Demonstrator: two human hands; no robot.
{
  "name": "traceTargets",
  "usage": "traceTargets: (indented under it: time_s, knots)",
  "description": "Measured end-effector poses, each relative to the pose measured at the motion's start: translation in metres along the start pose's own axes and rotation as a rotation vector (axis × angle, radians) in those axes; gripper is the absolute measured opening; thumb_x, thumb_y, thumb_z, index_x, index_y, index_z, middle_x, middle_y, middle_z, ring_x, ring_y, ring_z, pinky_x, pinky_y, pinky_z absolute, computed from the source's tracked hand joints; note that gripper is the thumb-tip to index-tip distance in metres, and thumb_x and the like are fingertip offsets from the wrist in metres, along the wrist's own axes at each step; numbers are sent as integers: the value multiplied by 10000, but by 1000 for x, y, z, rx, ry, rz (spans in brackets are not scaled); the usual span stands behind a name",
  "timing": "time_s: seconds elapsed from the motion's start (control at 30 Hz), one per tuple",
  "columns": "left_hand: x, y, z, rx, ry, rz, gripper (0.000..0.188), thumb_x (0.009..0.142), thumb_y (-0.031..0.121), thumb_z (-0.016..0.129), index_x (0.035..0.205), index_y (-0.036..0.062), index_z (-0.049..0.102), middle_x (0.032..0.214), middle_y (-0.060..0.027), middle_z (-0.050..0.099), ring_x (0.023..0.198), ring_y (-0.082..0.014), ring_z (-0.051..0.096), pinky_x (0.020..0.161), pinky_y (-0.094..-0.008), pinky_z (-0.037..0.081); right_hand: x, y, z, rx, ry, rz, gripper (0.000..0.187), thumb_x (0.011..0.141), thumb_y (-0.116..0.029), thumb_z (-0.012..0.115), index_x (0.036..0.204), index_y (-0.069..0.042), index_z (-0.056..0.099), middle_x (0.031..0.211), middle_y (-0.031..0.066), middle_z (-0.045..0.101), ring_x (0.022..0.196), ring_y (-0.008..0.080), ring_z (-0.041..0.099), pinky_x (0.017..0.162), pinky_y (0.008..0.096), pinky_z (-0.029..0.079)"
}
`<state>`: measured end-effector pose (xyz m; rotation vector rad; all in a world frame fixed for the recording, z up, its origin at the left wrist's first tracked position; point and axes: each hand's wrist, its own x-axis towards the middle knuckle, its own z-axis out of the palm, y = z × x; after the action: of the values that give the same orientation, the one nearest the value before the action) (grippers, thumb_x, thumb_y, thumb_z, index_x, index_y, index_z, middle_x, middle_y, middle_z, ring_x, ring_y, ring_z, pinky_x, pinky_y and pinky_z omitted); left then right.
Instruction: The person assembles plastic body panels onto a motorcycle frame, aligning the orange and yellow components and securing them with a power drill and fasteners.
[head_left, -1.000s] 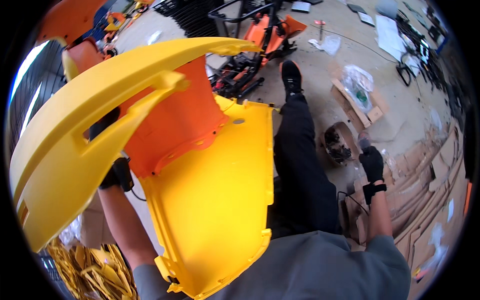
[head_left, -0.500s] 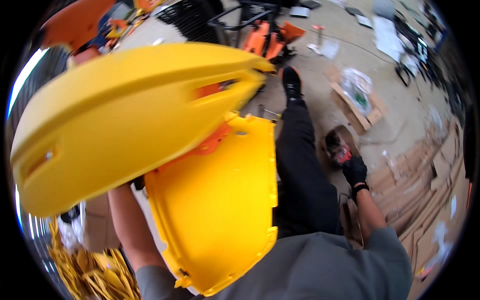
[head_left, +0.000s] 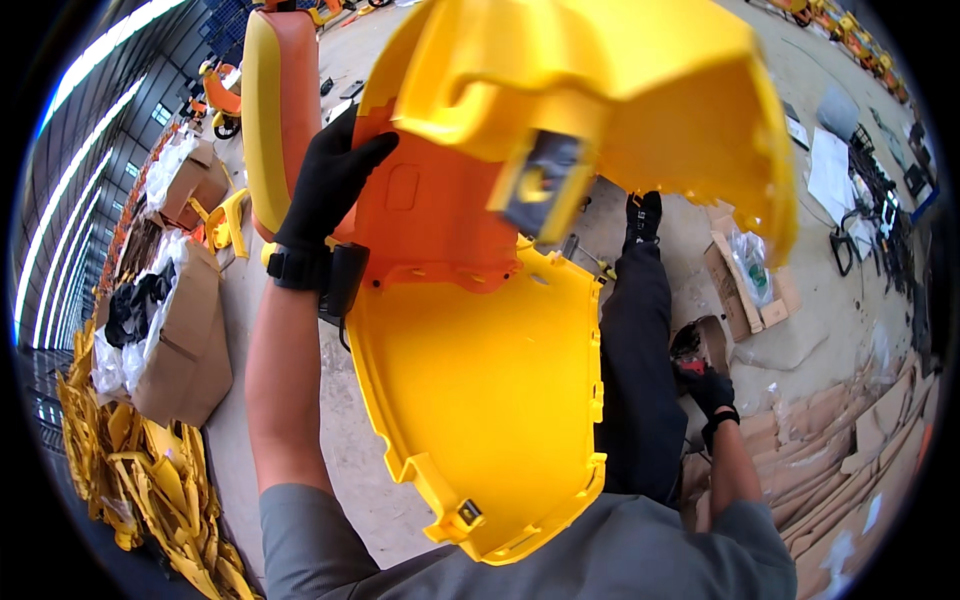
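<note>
Left hand [head_left: 325, 185], gloved, grip clasped on orange panel [head_left: 430, 215] raised ahead, yellow shell [head_left: 480, 390] running lengthwise from chest to it; right hand [head_left: 708, 388] low by cardboard box [head_left: 745, 290], closure indiscernible.

Left hand [head_left: 328, 185] gloved, gripping orange-and-yellow plastic shell [head_left: 480, 330] | right hand [head_left: 708, 385] low right, at a small box [head_left: 700, 345] | cardboard boxes [head_left: 185, 330] left
</note>
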<state>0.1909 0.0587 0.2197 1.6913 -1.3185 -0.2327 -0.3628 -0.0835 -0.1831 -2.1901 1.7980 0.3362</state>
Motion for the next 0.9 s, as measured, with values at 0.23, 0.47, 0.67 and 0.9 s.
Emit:
traceTargets:
  time_s: [0.23,0.47,0.67,0.9]
  knots:
    - [7,10,7,54,-61,27,259,855,159,662,1063,7,637,870,-18,646,794,-81,565,726,-241,466,-13,-39,-130,705,538,-365,470,793,-193,737,1168,24,554,1014,141,613,903,257,596,831,367,482]
    - [10,11,19,101,-98,-1,279,867,185,659,1080,5,643,889,-19,653,801,-75,562,739,-241,459,-97,-168,-270,1081,480,-588,407,820,-126,700,1183,-11,555,969,109,626,843,164,601,680,304,495]
    - [17,15,48,179,-87,76,323,860,180,644,1142,24,633,902,-90,681,769,-151,623,748,-271,493,-132,-194,-287,979,414,-454,196,840,-113,689,956,-2,577,755,35,608,666,119,563,593,275,427]
    - [35,24,74,231,-161,268,353,835,160,642,1166,39,623,929,-134,688,795,-215,655,773,-309,504,-152,-148,-270,667,533,-505,191,896,-151,613,1033,-22,582,816,14,596,751,86,562,648,239,440]
